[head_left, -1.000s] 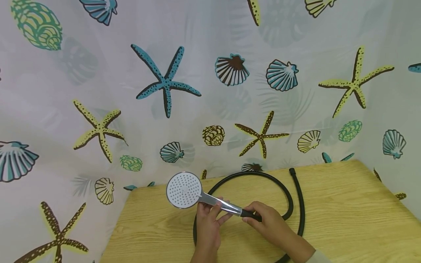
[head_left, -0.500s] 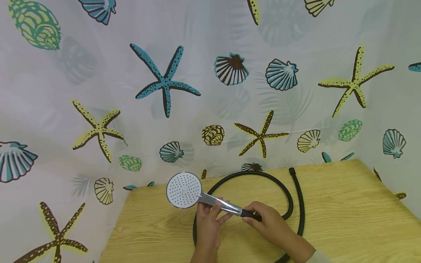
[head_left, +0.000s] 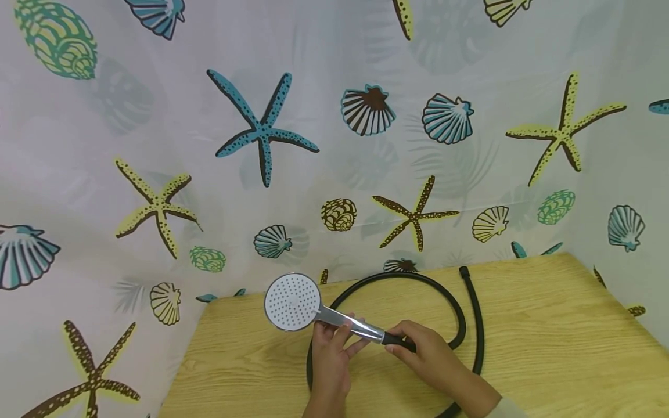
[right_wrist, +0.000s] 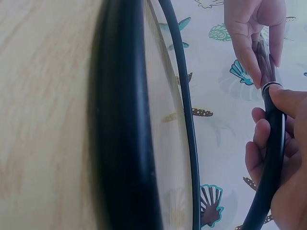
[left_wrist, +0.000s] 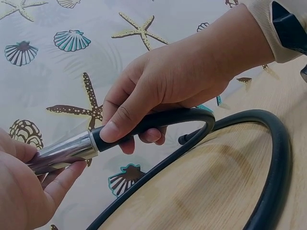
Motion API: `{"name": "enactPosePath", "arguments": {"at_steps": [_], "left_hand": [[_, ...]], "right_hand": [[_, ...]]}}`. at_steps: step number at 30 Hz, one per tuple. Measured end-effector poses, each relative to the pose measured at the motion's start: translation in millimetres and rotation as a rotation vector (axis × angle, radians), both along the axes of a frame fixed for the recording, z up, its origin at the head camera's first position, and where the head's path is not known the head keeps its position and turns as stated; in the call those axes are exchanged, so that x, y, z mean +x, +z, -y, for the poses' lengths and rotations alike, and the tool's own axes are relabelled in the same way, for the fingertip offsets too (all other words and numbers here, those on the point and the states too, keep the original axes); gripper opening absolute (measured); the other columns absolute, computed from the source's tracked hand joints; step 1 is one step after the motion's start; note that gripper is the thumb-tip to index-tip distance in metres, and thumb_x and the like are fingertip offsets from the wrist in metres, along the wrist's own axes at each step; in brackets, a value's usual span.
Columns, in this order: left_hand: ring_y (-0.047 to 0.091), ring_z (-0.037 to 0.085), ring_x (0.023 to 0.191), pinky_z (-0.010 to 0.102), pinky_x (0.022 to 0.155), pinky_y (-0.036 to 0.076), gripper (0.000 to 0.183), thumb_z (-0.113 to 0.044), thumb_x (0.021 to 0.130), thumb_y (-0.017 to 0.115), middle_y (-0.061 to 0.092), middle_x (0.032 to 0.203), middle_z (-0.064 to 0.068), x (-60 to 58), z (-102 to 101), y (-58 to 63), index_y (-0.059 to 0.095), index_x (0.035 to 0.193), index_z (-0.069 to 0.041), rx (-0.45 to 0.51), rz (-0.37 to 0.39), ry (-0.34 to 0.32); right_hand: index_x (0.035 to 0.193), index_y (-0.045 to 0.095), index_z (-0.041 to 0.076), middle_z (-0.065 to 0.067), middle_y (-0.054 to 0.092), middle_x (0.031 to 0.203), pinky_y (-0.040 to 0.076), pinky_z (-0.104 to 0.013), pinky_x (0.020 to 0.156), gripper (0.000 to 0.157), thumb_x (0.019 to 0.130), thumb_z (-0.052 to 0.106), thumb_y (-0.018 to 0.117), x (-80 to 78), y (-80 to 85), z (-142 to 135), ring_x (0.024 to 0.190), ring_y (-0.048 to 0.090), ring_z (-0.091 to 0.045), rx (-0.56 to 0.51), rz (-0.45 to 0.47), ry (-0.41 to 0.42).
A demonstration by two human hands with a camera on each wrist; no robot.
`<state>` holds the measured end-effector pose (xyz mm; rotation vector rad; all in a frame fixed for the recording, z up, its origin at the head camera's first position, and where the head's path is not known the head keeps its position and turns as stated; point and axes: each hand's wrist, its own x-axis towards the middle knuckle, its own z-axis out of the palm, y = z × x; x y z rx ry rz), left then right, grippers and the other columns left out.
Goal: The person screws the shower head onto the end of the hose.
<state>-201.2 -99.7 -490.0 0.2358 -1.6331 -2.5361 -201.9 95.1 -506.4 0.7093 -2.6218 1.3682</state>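
A shower head with a round white nozzle face and a chrome handle is held above the table, its face toward the head camera. My left hand grips the chrome handle between thumb and fingers. At the handle's lower end, my right hand holds the end of a black hose, thumb on top and fingers curled beneath. In the left wrist view the hose end meets the chrome rim with no gap that I can see. Whether it is screwed on cannot be told.
The hose loops over the wooden table, and its free end lies near the back edge. Behind and on both sides hangs a white curtain printed with starfish and shells. In the right wrist view a hose stretch passes close to the camera.
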Motion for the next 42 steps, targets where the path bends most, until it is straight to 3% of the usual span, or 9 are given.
{"name": "enactPosePath", "arguments": {"at_steps": [42], "left_hand": [[0.067,0.028,0.107,0.048,0.085,0.061,0.045,-0.009,0.097,0.056,0.053,0.127,0.022,0.8,-1.2,1.9,0.037,0.137,-0.012,0.003,0.022,0.017]], "right_hand": [[0.105,0.062,0.031,0.022,0.063,0.094,0.053,-0.016,0.068,0.014,0.094,0.039,0.060,-0.9,-1.0,-0.2,0.078,0.057,0.001,-0.001,0.025,0.010]]}}
